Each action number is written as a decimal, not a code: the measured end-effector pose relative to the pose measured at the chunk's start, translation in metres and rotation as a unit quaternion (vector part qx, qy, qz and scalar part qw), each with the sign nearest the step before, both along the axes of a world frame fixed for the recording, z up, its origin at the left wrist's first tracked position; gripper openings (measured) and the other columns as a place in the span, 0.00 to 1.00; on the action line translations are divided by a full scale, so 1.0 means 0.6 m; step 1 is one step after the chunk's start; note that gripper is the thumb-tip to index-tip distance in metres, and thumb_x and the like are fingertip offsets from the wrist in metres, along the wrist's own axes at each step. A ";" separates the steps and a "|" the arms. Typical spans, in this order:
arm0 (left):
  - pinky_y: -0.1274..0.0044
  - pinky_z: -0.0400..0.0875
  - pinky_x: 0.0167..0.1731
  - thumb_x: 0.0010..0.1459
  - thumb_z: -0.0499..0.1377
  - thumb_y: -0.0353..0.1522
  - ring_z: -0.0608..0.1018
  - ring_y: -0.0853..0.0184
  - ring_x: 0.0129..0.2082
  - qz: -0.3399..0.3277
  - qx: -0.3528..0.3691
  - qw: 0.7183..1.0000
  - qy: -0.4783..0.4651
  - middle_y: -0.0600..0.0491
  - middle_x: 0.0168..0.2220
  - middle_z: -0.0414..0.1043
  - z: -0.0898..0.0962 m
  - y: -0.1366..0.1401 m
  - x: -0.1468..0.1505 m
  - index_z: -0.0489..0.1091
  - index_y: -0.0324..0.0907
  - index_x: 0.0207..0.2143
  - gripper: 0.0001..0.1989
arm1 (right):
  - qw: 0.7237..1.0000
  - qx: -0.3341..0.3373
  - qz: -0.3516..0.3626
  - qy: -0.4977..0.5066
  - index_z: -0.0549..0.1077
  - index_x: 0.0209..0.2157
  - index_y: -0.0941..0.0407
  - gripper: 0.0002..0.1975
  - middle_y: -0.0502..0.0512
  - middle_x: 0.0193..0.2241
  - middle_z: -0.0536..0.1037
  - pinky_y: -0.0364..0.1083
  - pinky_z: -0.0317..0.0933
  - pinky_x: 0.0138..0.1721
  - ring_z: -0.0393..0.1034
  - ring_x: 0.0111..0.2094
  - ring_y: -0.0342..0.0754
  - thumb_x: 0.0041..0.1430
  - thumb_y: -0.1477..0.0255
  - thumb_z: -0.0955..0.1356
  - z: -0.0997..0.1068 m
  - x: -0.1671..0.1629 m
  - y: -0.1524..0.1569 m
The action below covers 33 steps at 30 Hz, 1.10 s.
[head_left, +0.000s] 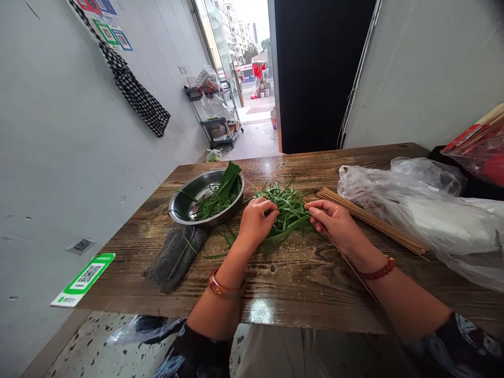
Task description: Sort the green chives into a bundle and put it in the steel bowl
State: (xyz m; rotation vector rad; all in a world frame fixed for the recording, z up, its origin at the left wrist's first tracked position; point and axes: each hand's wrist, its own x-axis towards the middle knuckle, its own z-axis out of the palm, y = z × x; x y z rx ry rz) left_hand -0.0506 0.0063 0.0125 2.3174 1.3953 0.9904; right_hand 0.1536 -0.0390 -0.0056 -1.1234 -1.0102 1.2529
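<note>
My left hand (259, 219) is closed in a pinch at the left side of a loose heap of green chives (286, 202). Whatever lies between its fingertips is hidden. Across the heap, my right hand (333, 220) pinches a thin bamboo skewer (346, 258), which runs back beneath the palm and along the forearm. Its tip end shows just beyond the fingers, by the heap's right edge. More chives (225, 191), some in a thick bunch, lie in a steel bowl (220, 217) to the left. A bundle of skewers (370, 218) rests right of my right hand.
On the wooden table (291, 294), a dark grey mesh cloth (173, 260) lies before the bowl. Clear plastic bags (429, 215) cover the right side. A green QR-code card (83, 280) sits at the left edge. Beyond stand a cart (218, 123) and a doorway.
</note>
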 end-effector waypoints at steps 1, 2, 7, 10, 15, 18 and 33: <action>0.75 0.65 0.35 0.53 0.60 0.29 0.71 0.67 0.32 -0.006 -0.027 0.997 -0.073 0.53 0.29 0.72 0.002 0.000 0.001 0.73 0.41 0.27 0.04 | 1.000 -0.002 0.001 0.000 0.74 0.35 0.57 0.18 0.47 0.20 0.71 0.39 0.50 0.18 0.60 0.17 0.37 0.46 0.59 0.73 0.000 0.000 0.000; 0.77 0.64 0.32 0.54 0.60 0.30 0.70 0.69 0.29 -0.012 -0.063 0.987 -0.145 0.54 0.27 0.71 0.005 -0.001 0.001 0.73 0.40 0.27 0.04 | 1.000 -0.004 0.001 0.000 0.74 0.35 0.57 0.18 0.47 0.20 0.71 0.39 0.50 0.18 0.60 0.17 0.37 0.46 0.59 0.73 0.000 0.000 -0.001; 0.82 0.63 0.21 0.52 0.63 0.37 0.72 0.74 0.23 -0.061 -0.246 0.879 -0.404 0.55 0.25 0.71 0.019 -0.010 0.002 0.69 0.38 0.30 0.11 | 1.000 -0.005 0.005 0.002 0.75 0.35 0.58 0.19 0.47 0.20 0.71 0.40 0.51 0.18 0.60 0.18 0.37 0.45 0.59 0.74 -0.003 -0.002 0.000; 0.82 0.68 0.23 0.52 0.63 0.37 0.76 0.72 0.25 -0.073 -0.290 0.823 -0.483 0.53 0.28 0.74 0.023 -0.012 0.003 0.65 0.38 0.30 0.12 | 1.000 -0.008 0.013 -0.002 0.75 0.35 0.58 0.20 0.47 0.20 0.71 0.40 0.51 0.18 0.60 0.18 0.37 0.44 0.58 0.74 -0.007 -0.003 0.000; 0.78 0.74 0.30 0.58 0.59 0.32 0.81 0.67 0.30 -0.073 -0.315 0.770 -0.551 0.51 0.30 0.76 0.021 -0.009 0.009 0.61 0.39 0.30 0.09 | 0.999 -0.015 0.051 -0.010 0.75 0.35 0.58 0.20 0.47 0.21 0.71 0.39 0.51 0.19 0.60 0.18 0.37 0.45 0.58 0.74 -0.012 -0.007 -0.002; 0.76 0.75 0.34 0.59 0.58 0.31 0.82 0.65 0.33 -0.076 -0.320 0.749 -0.575 0.52 0.29 0.75 0.016 -0.007 0.012 0.60 0.39 0.30 0.08 | 0.998 -0.020 0.062 -0.010 0.75 0.35 0.58 0.20 0.47 0.21 0.72 0.39 0.51 0.19 0.60 0.17 0.36 0.45 0.58 0.74 -0.013 -0.011 -0.004; 0.82 0.56 0.20 0.51 0.63 0.37 0.64 0.77 0.19 -0.027 -0.215 0.916 -0.337 0.58 0.19 0.66 0.005 -0.015 0.019 0.73 0.37 0.30 0.11 | 0.998 -0.017 0.057 0.013 0.75 0.36 0.57 0.19 0.47 0.21 0.72 0.39 0.51 0.19 0.60 0.18 0.36 0.47 0.59 0.74 -0.012 -0.006 -0.004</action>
